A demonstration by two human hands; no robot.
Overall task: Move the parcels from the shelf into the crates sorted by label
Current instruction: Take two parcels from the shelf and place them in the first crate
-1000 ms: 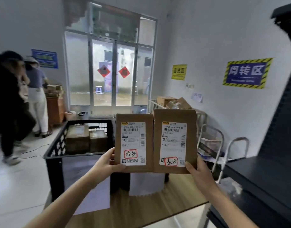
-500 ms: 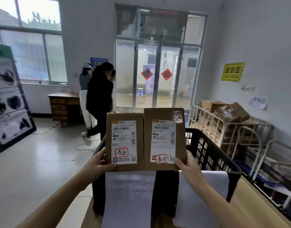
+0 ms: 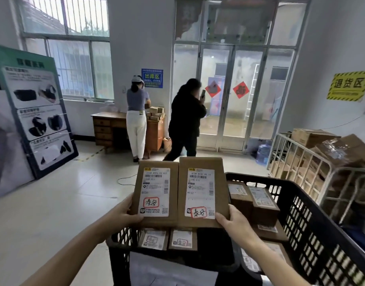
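Two flat brown cardboard parcels are held side by side above a black plastic crate (image 3: 313, 205). My left hand (image 3: 127, 213) grips the lower left corner of the left parcel (image 3: 173, 195). My right hand (image 3: 233, 221) grips the lower right corner of the right parcel (image 3: 220, 193). Each parcel carries a white shipping label with a red-framed handwritten mark near its bottom. Inside the crate lie several more brown parcels (image 3: 258, 205) with similar labels. A white paper sheet (image 3: 171, 271) hangs on the crate's near wall.
Two people stand ahead: one in white trousers (image 3: 136, 118) at a wooden desk (image 3: 109, 126), one in black (image 3: 186, 120) by the glass doors. A metal cage cart (image 3: 301, 159) with cardboard boxes stands at right. A display board (image 3: 39, 112) leans at left.
My view has swung left and tilted down, so the crate's inside now shows below the parcels. Both hands still hold the two parcels together. The person in black has walked toward the doors.
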